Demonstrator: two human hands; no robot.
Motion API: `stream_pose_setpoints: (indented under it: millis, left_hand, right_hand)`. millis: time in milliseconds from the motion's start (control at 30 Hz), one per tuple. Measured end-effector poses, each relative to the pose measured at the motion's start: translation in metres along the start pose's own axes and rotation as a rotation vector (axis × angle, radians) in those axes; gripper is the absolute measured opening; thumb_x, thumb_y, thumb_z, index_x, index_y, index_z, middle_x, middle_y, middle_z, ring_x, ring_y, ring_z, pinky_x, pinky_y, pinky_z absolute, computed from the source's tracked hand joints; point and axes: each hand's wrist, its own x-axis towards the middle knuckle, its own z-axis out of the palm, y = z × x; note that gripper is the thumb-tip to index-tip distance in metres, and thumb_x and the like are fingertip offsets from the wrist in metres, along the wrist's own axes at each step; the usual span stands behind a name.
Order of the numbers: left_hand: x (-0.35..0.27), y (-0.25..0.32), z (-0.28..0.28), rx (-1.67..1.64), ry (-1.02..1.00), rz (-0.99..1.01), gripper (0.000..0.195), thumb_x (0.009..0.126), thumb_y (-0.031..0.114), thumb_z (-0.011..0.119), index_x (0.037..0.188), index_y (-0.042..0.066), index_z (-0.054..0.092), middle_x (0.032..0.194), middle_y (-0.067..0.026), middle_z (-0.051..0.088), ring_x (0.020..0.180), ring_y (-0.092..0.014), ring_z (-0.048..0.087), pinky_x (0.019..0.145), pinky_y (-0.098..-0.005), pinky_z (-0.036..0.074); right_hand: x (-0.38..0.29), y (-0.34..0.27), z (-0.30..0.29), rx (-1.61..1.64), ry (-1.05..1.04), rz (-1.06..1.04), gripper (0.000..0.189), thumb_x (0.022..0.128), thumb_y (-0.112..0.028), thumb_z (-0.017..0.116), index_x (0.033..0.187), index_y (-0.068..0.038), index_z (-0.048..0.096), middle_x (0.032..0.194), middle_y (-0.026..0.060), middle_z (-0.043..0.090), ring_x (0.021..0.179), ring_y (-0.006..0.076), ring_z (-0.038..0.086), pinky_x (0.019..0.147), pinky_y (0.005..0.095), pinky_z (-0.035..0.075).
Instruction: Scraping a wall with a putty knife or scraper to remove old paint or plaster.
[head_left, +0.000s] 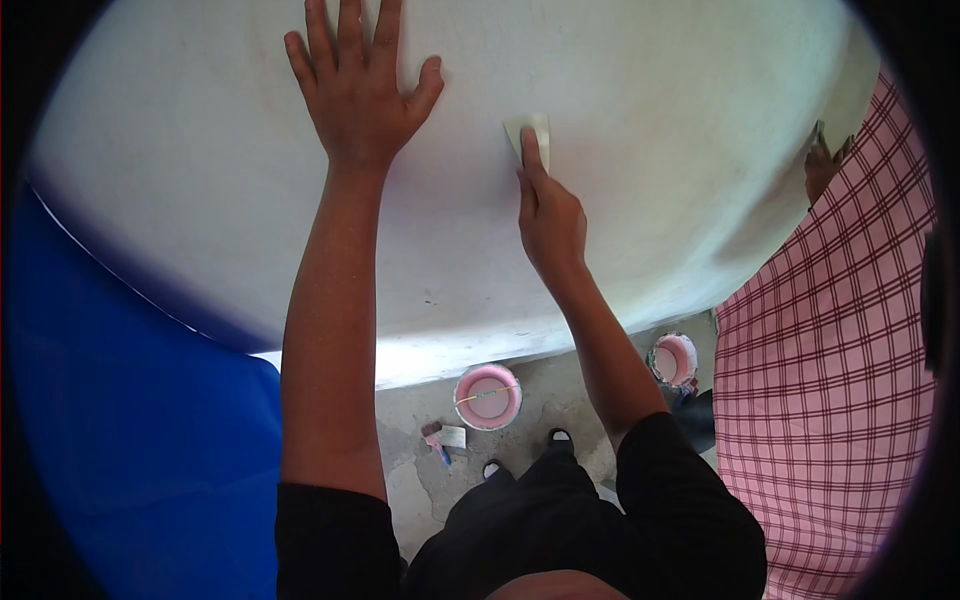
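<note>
A broad whitish wall (450, 247) fills the view in front of me. My left hand (360, 105) lies against it with the fingers spread, at the upper left, holding nothing. In my right hand (551, 206) is a scraper or putty knife (540, 139), its flat, pale blade against the wall and my index finger stretched along it. The blade sits to the right of my left hand and somewhat lower. Its handle is mostly hidden by my grip.
A pink bucket (508, 376) stands on the concrete floor (405, 487), near a brush (435, 441) and a flat plate (454, 436). Another bucket (690, 360) is farther right. Blue sheeting (142, 420) hangs left, pink checked cloth (817, 345) right. Another person's hand (820, 171) is beyond it.
</note>
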Motion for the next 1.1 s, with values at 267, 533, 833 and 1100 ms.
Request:
stream_pose_setpoints:
  millis: [267,533,833,1100]
  left_hand:
    - [0.001,0.008,0.007,0.012,-0.056,-0.034,0.079,0.092,0.042,0.063,0.161,0.011,0.042,0.169,-0.0212,0.032,0.158,-0.046,0.023,0.125,-0.0670,0.016]
    - [0.018,0.039,-0.012,0.358,-0.379,-0.011,0.080,0.091,0.041,0.063,0.161,0.011,0.042,0.169,-0.0220,0.032,0.158,-0.046,0.024,0.125,-0.0676,0.016]
    - [0.022,0.035,-0.033,0.728,-0.588,0.146,0.076,0.093,0.050,0.066,0.161,0.021,0.046,0.171,-0.0112,0.034,0.159,-0.040,0.025,0.125,-0.0617,0.018]
    - [0.016,0.031,-0.037,0.778,-0.577,0.104,0.075,0.092,0.051,0.065,0.160,0.024,0.048,0.169,-0.0106,0.037,0.159,-0.039,0.026,0.125,-0.0618,0.018]
  right_hand:
    - [0.040,-0.019,-0.030,0.026,0.031,-0.057,0.059,0.108,-0.019,0.056,0.161,-0.037,0.040,0.082,0.0133,0.071,0.073,0.0310,0.070,0.069,0.0443,0.056]
    - [-0.005,0.024,-0.009,-0.020,-0.114,0.058,0.062,0.108,-0.021,0.055,0.163,-0.040,0.035,0.080,0.0130,0.069,0.072,0.0310,0.069,0.069,0.0434,0.056]
    - [0.046,-0.022,-0.030,0.043,0.055,-0.098,0.061,0.107,-0.020,0.057,0.162,-0.039,0.038,0.085,0.0131,0.071,0.074,0.0320,0.069,0.069,0.0435,0.055]
    - [-0.001,0.041,-0.009,0.026,-0.032,0.063,0.058,0.108,-0.021,0.056,0.161,-0.040,0.040,0.084,0.0160,0.071,0.074,0.0335,0.069,0.072,0.0429,0.055]
